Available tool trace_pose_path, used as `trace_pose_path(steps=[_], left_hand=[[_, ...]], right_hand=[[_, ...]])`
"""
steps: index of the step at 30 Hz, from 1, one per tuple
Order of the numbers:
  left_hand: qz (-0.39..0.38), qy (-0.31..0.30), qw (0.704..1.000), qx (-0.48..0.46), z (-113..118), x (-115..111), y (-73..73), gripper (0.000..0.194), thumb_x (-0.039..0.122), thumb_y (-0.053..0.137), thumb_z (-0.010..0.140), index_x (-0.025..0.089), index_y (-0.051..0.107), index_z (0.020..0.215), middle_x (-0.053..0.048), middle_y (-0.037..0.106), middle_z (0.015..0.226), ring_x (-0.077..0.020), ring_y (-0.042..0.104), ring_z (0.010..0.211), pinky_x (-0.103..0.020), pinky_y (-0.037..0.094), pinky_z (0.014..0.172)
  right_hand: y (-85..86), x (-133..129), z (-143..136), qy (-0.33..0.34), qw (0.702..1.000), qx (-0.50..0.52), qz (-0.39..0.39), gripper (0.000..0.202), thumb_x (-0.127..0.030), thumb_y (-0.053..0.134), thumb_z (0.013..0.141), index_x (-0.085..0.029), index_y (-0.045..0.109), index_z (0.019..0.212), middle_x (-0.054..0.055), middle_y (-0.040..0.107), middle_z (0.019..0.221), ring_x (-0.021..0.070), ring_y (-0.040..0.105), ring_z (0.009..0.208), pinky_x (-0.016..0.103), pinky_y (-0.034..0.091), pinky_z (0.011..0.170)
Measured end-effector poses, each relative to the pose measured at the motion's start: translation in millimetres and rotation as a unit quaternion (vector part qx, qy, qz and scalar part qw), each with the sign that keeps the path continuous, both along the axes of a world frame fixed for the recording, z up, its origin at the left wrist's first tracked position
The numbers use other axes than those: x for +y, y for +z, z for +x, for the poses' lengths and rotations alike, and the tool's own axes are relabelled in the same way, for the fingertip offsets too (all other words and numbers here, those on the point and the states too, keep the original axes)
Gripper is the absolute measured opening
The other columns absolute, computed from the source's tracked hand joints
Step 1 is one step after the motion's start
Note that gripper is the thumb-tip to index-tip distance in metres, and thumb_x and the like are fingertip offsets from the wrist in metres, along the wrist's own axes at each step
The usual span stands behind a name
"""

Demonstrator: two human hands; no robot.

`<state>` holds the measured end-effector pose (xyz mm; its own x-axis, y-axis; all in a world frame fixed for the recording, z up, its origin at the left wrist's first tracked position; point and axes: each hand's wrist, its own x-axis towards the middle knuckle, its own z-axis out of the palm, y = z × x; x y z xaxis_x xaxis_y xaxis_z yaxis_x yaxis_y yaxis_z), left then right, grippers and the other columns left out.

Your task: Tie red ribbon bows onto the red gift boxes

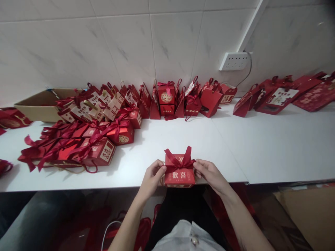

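Note:
A red gift box with pale characters on its face sits at the table's front edge, right before me. Across its top runs a dark red ribbon, tied in a bow with two tails pointing up and outward. At the box's left side, my left hand pinches the ribbon's left loop between thumb and fingers. On the opposite side my right hand grips the right loop the same way. Fingers of both hands are partly hidden behind the box.
Several ribboned red boxes crowd the table's left part. Along the tiled wall stand more red bags and boxes, with an open cardboard box at left. A white power strip hangs on the wall. Brown cardboard lies below the table edge at right.

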<state>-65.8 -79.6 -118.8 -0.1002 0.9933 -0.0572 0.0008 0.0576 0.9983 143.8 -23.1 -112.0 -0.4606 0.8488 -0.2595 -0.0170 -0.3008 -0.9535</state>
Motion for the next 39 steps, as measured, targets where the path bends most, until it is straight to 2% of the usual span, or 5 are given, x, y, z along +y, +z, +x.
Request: trace_pose_path(steps=[12, 19, 26, 31, 39], left_hand=[[-0.02, 0.075, 0.997, 0.027, 8.0, 26.1, 1.3, 0.033, 0.046, 0.058, 0.075, 0.017, 0.046, 0.064, 0.004, 0.049, 0.061, -0.0094, 0.044, 0.056, -0.021, 0.037, 0.055], [-0.004, -0.164, 0.98, 0.113, -7.9, 55.8, 34.8, 0.049, 0.044, 0.065, 0.072, 0.019, 0.055, 0.113, -0.008, 0.062, 0.11, -0.0212, 0.06, 0.093, -0.032, 0.048, 0.079], [0.034, -0.087, 0.942, 0.324, -29.7, 61.6, 39.3, 0.077, 0.042, 0.073, 0.065, 0.02, 0.04, 0.131, -0.014, 0.041, 0.139, -0.0287, 0.038, 0.129, -0.042, 0.03, 0.106], [0.049, 0.097, 0.916, 0.386, -30.2, 46.2, 46.7, 0.045, 0.043, 0.059, 0.078, 0.018, 0.051, 0.115, -0.013, 0.055, 0.119, -0.0279, 0.051, 0.114, -0.041, 0.04, 0.095], [-0.041, -0.186, 0.954, 0.232, -23.1, 11.8, 45.8, 0.077, 0.04, 0.066, 0.073, 0.025, 0.029, 0.139, -0.014, 0.046, 0.136, -0.0321, 0.049, 0.119, -0.045, 0.04, 0.096]], right_hand=[[5.4, -6.7, 1.8, 0.077, 0.994, -0.015, 0.076, 0.021, -0.037, 0.06, 0.079, -0.017, 0.057, 0.076, 0.0, 0.058, 0.074, 0.0133, 0.054, 0.068, 0.025, 0.042, 0.062], [8.7, -38.0, -6.3, 0.051, 0.987, -0.106, 0.114, 0.019, -0.032, 0.057, 0.081, -0.019, 0.064, 0.093, 0.006, 0.067, 0.091, 0.0202, 0.062, 0.083, 0.034, 0.048, 0.078], [41.2, -55.8, 5.0, 0.278, 0.942, -0.093, 0.163, 0.013, -0.023, 0.063, 0.079, -0.022, 0.07, 0.089, 0.003, 0.069, 0.086, 0.0166, 0.063, 0.08, 0.028, 0.048, 0.076], [30.4, -26.7, 15.4, 0.008, 0.977, -0.086, 0.197, 0.018, -0.036, 0.055, 0.084, -0.021, 0.063, 0.078, 0.002, 0.065, 0.075, 0.0157, 0.061, 0.072, 0.026, 0.048, 0.067], [-0.3, -0.8, 7.0, -0.028, 0.988, -0.049, 0.145, 0.044, -0.05, 0.05, 0.086, -0.023, 0.055, 0.12, 0.008, 0.055, 0.13, 0.0233, 0.05, 0.12, 0.038, 0.041, 0.1]])
